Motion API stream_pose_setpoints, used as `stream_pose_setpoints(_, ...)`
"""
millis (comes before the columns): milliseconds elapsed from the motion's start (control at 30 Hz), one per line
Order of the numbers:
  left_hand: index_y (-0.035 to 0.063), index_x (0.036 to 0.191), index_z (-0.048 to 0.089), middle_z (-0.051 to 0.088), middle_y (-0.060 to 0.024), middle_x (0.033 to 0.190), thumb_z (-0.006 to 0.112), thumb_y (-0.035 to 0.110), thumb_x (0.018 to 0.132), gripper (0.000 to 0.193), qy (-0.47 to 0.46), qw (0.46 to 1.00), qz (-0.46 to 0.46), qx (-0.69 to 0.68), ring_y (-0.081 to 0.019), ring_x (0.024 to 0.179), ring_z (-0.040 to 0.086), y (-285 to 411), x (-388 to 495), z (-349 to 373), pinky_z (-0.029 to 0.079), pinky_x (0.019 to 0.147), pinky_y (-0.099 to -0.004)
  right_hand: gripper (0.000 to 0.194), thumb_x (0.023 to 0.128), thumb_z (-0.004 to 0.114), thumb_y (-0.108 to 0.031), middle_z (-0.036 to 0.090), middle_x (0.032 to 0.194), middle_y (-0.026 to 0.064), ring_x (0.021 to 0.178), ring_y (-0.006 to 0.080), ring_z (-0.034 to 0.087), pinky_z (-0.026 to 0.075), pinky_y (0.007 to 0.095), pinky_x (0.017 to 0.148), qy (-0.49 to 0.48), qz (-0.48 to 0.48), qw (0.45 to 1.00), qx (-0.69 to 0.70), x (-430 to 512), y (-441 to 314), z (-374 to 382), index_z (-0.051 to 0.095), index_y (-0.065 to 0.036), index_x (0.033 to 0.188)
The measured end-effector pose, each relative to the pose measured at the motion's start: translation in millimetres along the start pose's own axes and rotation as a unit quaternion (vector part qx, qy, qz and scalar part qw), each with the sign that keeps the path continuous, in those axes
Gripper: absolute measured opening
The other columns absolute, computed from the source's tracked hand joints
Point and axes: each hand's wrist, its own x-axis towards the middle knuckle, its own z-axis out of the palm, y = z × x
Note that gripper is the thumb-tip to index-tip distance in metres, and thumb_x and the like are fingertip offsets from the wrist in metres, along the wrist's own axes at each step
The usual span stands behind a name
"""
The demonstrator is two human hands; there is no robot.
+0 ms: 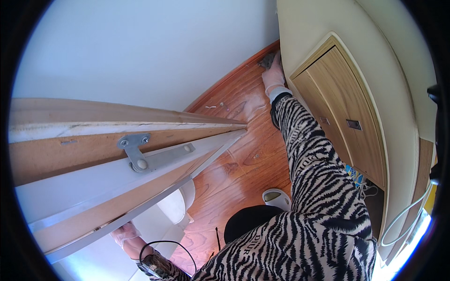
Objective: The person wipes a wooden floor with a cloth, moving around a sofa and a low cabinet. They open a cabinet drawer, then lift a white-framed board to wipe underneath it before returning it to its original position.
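My right hand [273, 76], in a thin clear glove, reaches into the floor corner beside the cream cabinet. It presses a grey cloth [268, 60] against the floor by the red-brown baseboard [230, 76]. Over at the lower left, my left hand [126, 232] wears a clear plastic glove too and is at the edge of a sliding door panel [116, 223]. That edge hides its fingers, so its grip cannot be made out. A metal hinge bracket [139, 154] is screwed to the wooden frame above the panel.
Small white scraps [211, 106] lie on the wood floor [253, 168]. Wooden drawer fronts [337, 105] are set in the cream cabinet [386, 70] on the right. A white slipper [277, 198] is near my knee. A black cable [168, 241] loops by my left forearm; a pale cable [399, 219] hangs at right.
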Motion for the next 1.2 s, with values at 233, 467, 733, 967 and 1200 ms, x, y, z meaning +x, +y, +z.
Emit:
stream_pose_setpoints(233,-0.0032,0.113,0.071,0.073,-0.0273,0.110,0.064,0.029,0.097,0.037,0.016,0.999,0.028,-0.036,-0.0464,0.100,0.068,9.0,-0.5,-2.6,0.055,0.084,-0.0488,0.086,0.085,0.069,-0.005,0.054,0.149,0.0246,0.140,0.0407,0.049,0.040,0.0424,0.118,-0.044,0.036,0.998,-0.013,-4.4,-7.3,8.3,0.030,-0.007,0.162)
stream_pose_setpoints(467,-0.0032,0.125,0.069,0.072,-0.0195,0.126,0.070,0.028,0.095,0.044,-0.037,0.998,0.005,0.043,-0.0294,0.114,0.068,-9.3,10.2,-3.8,0.055,0.095,-0.0391,0.060,0.089,0.063,0.002,0.054,0.150,0.0237,0.141,0.0375,0.050,0.042,0.0403,0.117,-0.150,0.069,0.966,0.200,-49.0,-40.7,-0.4,0.055,-0.007,0.147)
stream_pose_setpoints(733,-0.0028,0.126,0.068,0.073,-0.0167,0.124,0.068,0.026,0.097,0.041,-0.022,0.999,0.018,0.015,-0.0285,0.112,0.068,-15.2,24.1,7.7,0.056,0.095,-0.0387,0.058,0.090,0.061,0.009,0.051,0.156,0.0172,0.146,0.0322,0.046,0.037,0.0354,0.122,-0.180,-0.155,0.955,0.177,-70.1,-40.6,1.4,0.057,-0.007,0.145)
stream_pose_setpoints(967,-0.0034,0.127,0.067,0.072,-0.0164,0.124,0.067,0.025,0.098,0.041,-0.024,1.000,0.004,-0.006,-0.0277,0.112,0.068,-2.9,22.2,5.9,0.056,0.094,-0.0378,0.053,0.090,0.065,0.001,0.052,0.154,0.0159,0.147,0.0352,0.043,0.035,0.0404,0.123,-0.355,-0.288,0.885,0.083,-79.6,-49.5,-6.2,0.061,-0.009,0.142)
stream_pose_setpoints(1200,-0.0039,0.127,0.066,0.072,-0.0161,0.125,0.066,0.024,0.099,0.040,-0.027,0.999,-0.009,-0.016,-0.0268,0.112,0.068,-6.8,20.6,4.1,0.057,0.093,-0.0369,0.048,0.088,0.067,-0.004,0.057,0.144,0.0134,0.136,0.0357,0.051,0.044,0.0427,0.114,-0.332,-0.238,0.912,-0.031,-76.5,-48.6,-8.7,0.064,-0.009,0.136)
